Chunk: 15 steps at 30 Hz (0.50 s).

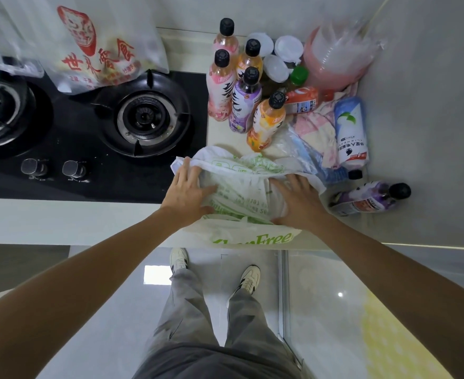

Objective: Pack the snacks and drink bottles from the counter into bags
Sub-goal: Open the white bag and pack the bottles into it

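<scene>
1. Plastic white bag point(241, 192) is spread at the counter's point(61, 220) front edge, overhanging it; left hand point(188, 191) and right hand point(297, 202) are pressed on it, fingers splayed, nothing gripped.
2. Bag could be dragged off the edge by the overhang.
3. Upright bottles point(245, 99) near the back could be toppled when reached for.
4. Bag contents are hidden, possibly none.

Thin, crinkled white plastic bag point(241, 187) is showing green print. The drink bottles point(245, 99) are looking like glossy clear plastic with matt black caps. The stove top point(88, 149) is gleaming like smooth black glass; the counter point(61, 217) is looking smooth and pale.
</scene>
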Each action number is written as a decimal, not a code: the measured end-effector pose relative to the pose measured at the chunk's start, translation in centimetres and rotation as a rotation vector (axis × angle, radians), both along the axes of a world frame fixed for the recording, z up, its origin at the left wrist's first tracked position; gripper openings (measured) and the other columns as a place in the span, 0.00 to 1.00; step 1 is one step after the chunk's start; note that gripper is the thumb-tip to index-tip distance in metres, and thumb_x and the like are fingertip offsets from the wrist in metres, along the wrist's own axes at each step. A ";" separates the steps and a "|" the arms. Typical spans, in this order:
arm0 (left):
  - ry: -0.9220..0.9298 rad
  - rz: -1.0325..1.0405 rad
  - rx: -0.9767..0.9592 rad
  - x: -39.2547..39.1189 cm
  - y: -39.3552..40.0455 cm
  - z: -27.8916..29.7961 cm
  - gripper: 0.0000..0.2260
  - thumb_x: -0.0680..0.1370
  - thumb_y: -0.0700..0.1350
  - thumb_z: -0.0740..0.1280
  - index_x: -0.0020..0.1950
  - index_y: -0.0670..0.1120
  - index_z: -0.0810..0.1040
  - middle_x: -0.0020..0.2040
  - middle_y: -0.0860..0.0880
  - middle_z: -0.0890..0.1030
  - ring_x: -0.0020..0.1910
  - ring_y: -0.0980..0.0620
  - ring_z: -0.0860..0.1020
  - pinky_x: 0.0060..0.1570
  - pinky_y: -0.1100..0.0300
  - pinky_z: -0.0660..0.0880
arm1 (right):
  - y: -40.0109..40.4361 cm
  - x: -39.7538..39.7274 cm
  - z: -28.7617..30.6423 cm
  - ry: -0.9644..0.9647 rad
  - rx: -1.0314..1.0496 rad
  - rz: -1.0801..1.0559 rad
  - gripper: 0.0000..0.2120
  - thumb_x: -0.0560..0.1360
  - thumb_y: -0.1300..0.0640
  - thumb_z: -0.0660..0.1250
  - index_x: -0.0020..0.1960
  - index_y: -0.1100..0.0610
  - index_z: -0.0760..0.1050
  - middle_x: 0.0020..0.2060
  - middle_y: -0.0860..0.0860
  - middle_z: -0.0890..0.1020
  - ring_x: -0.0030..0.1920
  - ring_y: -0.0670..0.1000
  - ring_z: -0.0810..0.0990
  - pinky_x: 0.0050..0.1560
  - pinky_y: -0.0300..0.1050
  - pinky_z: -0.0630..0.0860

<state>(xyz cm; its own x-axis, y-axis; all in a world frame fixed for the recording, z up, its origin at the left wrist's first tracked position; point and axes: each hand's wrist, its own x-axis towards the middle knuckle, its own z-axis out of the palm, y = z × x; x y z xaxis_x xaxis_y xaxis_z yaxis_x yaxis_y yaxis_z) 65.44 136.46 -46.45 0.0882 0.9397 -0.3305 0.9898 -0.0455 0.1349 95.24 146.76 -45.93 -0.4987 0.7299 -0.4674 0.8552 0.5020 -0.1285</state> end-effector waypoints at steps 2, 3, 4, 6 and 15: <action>-0.004 -0.013 0.012 0.1 0.0 0.1 0.22 0.75 0.66 0.69 0.64 0.58 0.82 0.74 0.37 0.62 0.80 0.28 0.48 0.79 0.35 0.50 | -0.1 -0.1 0.1 -0.046 -0.001 -0.006 0.59 0.57 0.30 0.79 0.80 0.40 0.53 0.74 0.54 0.60 0.74 0.63 0.61 0.67 0.68 0.72; 0.007 -0.021 0.017 0.2 -0.1 0.0 0.20 0.75 0.67 0.68 0.59 0.56 0.85 0.74 0.37 0.62 0.80 0.28 0.48 0.79 0.35 0.51 | -0.2 -0.2 0.1 -0.065 -0.002 -0.007 0.60 0.57 0.29 0.78 0.80 0.40 0.51 0.74 0.55 0.59 0.74 0.64 0.61 0.68 0.68 0.71; 0.018 -0.023 0.019 0.3 -0.2 0.0 0.20 0.76 0.67 0.67 0.54 0.54 0.86 0.75 0.37 0.63 0.80 0.29 0.48 0.79 0.35 0.51 | -0.2 -0.2 0.1 -0.082 -0.003 -0.008 0.61 0.57 0.27 0.78 0.81 0.41 0.49 0.75 0.55 0.58 0.75 0.64 0.60 0.68 0.69 0.70; 0.022 -0.028 0.023 0.7 -0.4 0.1 0.21 0.77 0.66 0.65 0.45 0.52 0.87 0.75 0.39 0.64 0.81 0.30 0.49 0.79 0.36 0.51 | -0.4 -0.4 0.2 -0.111 0.008 -0.003 0.63 0.57 0.26 0.77 0.81 0.42 0.47 0.75 0.57 0.56 0.76 0.65 0.58 0.70 0.69 0.69; 0.165 -0.071 0.068 1.1 -1.1 -1.3 0.33 0.70 0.63 0.77 0.67 0.49 0.71 0.69 0.38 0.67 0.78 0.28 0.56 0.77 0.37 0.59 | -1.0 -0.4 0.0 -0.148 0.079 -0.031 0.66 0.55 0.17 0.67 0.83 0.43 0.44 0.79 0.58 0.53 0.79 0.65 0.54 0.74 0.69 0.64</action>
